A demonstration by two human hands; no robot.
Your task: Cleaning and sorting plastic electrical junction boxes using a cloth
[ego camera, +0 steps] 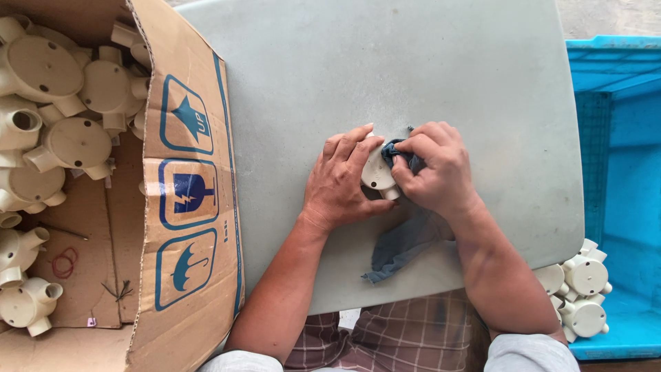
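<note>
My left hand point(341, 180) grips a cream plastic junction box point(378, 173) on the grey table point(413, 62), holding it from the left. My right hand point(434, 167) presses a blue-grey cloth point(406, 241) against the box's upper right side. The rest of the cloth trails down under my right wrist toward the table's near edge. Only part of the box shows between the two hands.
An open cardboard box point(186, 207) on the left holds several more cream junction boxes point(72, 141). A blue plastic crate point(620, 138) at the right holds a few junction boxes point(582, 293) in its near corner.
</note>
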